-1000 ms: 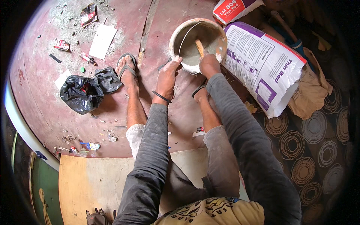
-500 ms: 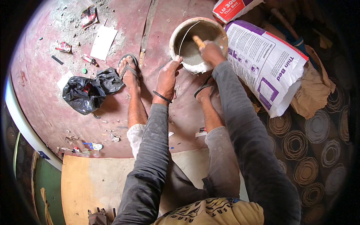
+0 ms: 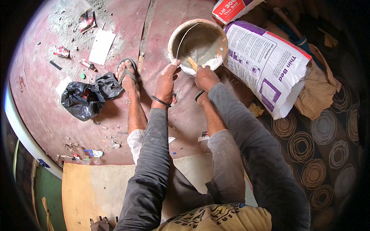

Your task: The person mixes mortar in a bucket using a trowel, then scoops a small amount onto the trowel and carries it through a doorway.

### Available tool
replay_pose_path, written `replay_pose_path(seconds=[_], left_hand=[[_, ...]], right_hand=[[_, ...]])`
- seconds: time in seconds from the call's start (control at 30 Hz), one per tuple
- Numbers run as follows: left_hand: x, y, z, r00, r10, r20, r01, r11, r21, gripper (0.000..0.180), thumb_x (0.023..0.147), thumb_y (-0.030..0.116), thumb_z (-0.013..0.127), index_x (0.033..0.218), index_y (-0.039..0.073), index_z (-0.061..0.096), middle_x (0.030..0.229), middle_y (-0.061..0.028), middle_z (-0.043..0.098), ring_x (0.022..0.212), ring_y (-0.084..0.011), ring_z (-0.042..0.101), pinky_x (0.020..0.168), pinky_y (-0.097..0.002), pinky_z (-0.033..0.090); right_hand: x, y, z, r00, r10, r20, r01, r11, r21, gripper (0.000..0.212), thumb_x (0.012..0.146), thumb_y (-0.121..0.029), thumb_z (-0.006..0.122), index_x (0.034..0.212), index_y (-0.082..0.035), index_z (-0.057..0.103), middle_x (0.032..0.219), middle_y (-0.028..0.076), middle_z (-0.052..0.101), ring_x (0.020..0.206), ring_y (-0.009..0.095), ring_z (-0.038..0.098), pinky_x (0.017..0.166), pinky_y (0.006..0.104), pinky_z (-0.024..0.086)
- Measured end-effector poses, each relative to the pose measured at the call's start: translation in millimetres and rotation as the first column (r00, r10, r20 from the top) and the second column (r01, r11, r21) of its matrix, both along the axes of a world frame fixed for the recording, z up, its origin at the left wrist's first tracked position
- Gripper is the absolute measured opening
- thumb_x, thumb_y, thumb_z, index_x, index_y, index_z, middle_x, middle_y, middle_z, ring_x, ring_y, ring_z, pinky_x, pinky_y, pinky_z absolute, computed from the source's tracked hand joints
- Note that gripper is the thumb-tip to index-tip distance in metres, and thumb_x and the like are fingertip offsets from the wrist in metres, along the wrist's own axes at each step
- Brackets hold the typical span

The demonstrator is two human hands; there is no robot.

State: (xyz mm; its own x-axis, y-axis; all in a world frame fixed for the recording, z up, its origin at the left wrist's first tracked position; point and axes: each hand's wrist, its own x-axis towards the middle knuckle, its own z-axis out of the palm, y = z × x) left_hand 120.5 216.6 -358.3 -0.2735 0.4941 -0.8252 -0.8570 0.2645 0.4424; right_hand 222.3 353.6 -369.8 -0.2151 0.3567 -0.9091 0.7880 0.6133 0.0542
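A round bucket (image 3: 173, 34) with a splattered rim holds grey wet mortar (image 3: 204, 43). Its thin wire handle (image 3: 183, 38) arches across the opening, and my left hand (image 3: 165, 81) is closed on the handle's near end at the rim. My right hand (image 3: 207, 78) is wrapped round a light wooden handle (image 3: 192, 63) over the near side of the bucket. Whatever is at the other end of that handle cannot be made out. A pale, wet smear covers the rim beside my right hand.
Right of the bucket lies a large white and purple bag (image 3: 266, 63), with a red and white bag (image 3: 229, 10) behind it and brown torn paper (image 3: 318, 90) alongside. To the left are a black plastic bag (image 3: 83, 100), a white sheet (image 3: 102, 47) and scattered grey powder. My sandalled feet flank the bucket.
My right hand and the wooden handle have moved from inside the bucket toward its near rim. The left hand keeps its hold. The whole view has shifted slightly.
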Motion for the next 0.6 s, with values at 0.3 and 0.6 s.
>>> replay_pose_path(seconds=[0.3,0.6], left_hand=[[7,5,-2,0.999,0.042,-0.022,-0.042,0.999,-0.009,0.045,0.091,0.038,0.05,0.118,0.002,0.056,0.114,-0.008,0.059,0.103,-0.0184,0.055,0.088,-0.0321,0.04],[23,13,-18,0.883,-0.404,0.239,0.448,0.877,-0.173,0.039,0.09,0.035,0.049,0.088,-0.003,0.057,0.084,-0.0158,0.064,0.063,-0.0201,0.062,0.053,-0.0281,0.049]], right_hand=[[11,21,-19,0.997,0.008,0.071,-0.001,0.996,-0.094,0.039,0.086,-0.013,0.046,0.121,0.002,0.049,0.124,0.024,0.047,0.11,0.038,0.054,0.091,0.0435,0.045],[29,24,-4,0.992,-0.085,-0.096,0.081,0.995,-0.053,0.039,0.081,-0.022,0.057,0.112,0.003,0.056,0.107,0.026,0.058,0.104,0.037,0.057,0.087,0.043,0.046]])
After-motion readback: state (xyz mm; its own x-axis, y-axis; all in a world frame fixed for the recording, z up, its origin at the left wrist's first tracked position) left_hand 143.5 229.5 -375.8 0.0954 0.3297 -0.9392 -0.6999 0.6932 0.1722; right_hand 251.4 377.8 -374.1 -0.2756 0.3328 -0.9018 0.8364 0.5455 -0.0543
